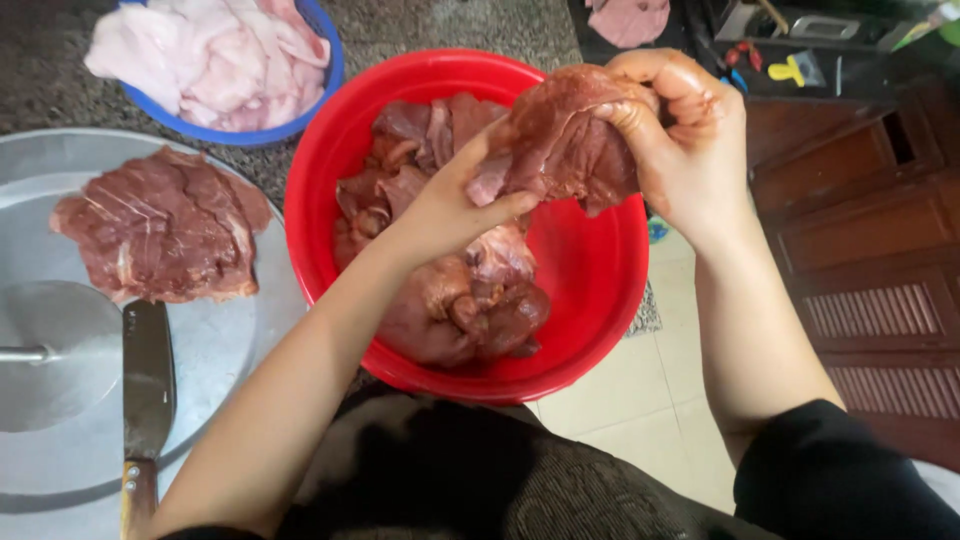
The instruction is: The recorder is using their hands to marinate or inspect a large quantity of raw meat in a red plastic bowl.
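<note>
Head view, near to far: cleaver (147,385) flat on metal tray (230,350); left hand (445,205) and right hand (680,140) both gripping raw meat slab (560,140) above red basin (590,270). Slippery; likely to drop if grip loosens.

I'm looking down into a home kitchen: a red plastic bowl (590,290) of raw dark meat sits at the edge of a speckled stone counter (440,25), with a blue bowl (325,70) of pale meat at its back edge. A round metal tray (230,350) carries a flat meat slab (165,225) and a cleaver (147,375). Beyond the counter's edge I see floor tiles (640,400) and a wooden louvred cabinet (870,300).
</note>
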